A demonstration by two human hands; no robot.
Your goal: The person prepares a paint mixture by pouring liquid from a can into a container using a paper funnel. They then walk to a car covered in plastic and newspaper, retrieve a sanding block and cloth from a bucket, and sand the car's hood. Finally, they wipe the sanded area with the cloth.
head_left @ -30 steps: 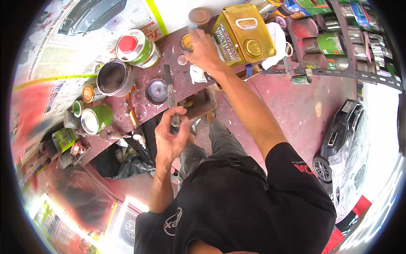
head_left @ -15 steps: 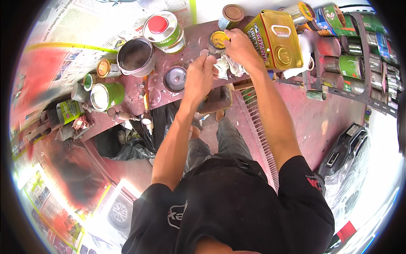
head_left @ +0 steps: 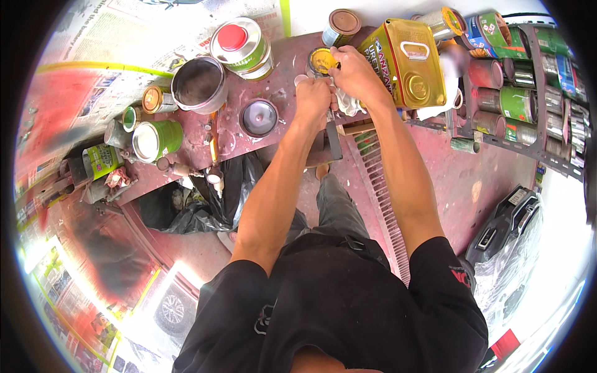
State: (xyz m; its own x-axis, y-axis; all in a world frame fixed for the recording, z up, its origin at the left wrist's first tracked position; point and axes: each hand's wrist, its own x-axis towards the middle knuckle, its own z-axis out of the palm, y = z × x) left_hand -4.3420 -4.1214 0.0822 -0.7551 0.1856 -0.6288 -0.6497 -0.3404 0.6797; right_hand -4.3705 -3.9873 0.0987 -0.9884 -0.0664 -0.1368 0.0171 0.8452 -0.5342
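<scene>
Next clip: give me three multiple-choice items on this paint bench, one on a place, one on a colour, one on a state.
1. Where does the big yellow rectangular can lie?
A. to the right of both hands
B. left of the open bucket
C. on the floor

2. What colour is the cap of the round tin at the top?
A. blue
B. red
C. black

3. How is the small yellow-topped can?
A. lying untouched
B. tipped on its side
C. with the right hand's fingers on it

Answers: 1 A, it lies just right of the right hand and the left hand. 2 B, a red cap sits on its silver top. 3 C, the fingers rest on its rim while the left hand has a grip on a dark-handled tool.
</scene>
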